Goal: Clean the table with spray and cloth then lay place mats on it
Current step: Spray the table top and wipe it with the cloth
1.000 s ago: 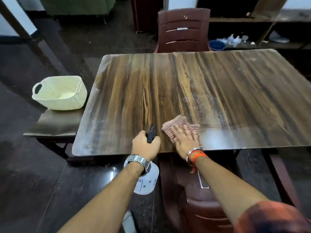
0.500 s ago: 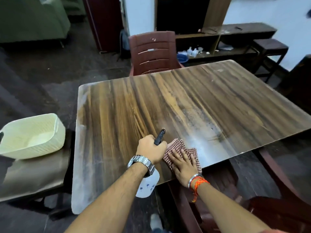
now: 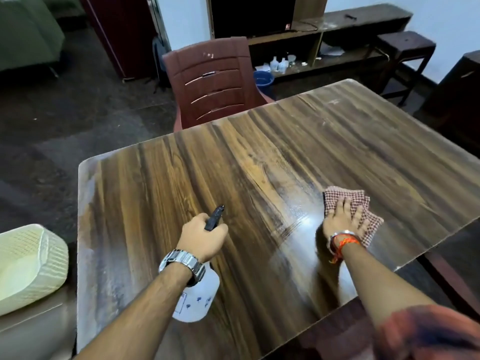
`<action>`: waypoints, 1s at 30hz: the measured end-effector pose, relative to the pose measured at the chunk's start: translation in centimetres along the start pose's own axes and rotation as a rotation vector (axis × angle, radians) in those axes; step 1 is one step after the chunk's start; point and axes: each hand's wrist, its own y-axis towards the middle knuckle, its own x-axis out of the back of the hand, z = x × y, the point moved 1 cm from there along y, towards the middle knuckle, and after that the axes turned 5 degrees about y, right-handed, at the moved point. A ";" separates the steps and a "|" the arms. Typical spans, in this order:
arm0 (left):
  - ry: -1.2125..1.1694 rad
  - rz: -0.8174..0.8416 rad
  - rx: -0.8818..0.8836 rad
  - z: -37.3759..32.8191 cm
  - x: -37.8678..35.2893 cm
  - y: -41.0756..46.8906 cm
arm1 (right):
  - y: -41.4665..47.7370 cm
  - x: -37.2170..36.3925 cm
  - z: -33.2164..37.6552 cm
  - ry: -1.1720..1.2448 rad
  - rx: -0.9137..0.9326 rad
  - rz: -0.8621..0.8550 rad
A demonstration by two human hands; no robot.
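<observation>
Two hands at work: one sprays, one wipes; no place mats in view.
Basket [image 3: 28,266]: cream, off the table's left edge on a low seat; clear of the work.
Table [image 3: 161,193]: dull, streaky film along the left edge and far right corner; judged not yet wiped.
Left hand [image 3: 202,240]: fingers wrapped around the spray bottle [image 3: 196,300], nozzle pointing forward over the wood.
Wet patch [image 3: 301,216]: glossy, between the hands.
Right hand [image 3: 340,219]: fingers spread flat, pressing the checked cloth [image 3: 361,201] near the front edge.
Advice: spray lightly, overlap strokes, carry the cloth towards the dull edges.
</observation>
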 end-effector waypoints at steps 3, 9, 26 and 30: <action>0.022 -0.026 -0.027 -0.2 0.8 1.9 | 0.6 -1.8 6.1 -0.046 0.059 0.268; 0.042 -0.023 -0.068 -1.1 1.7 4.4 | -11.5 -8.1 14.5 -0.229 0.907 0.310; -0.137 -0.073 0.042 4.8 7.6 2.6 | -16.1 -9.7 14.1 -0.245 0.613 0.176; -0.112 -0.144 0.015 8.5 11.5 1.3 | -27.4 -13.1 16.8 -0.312 0.968 0.282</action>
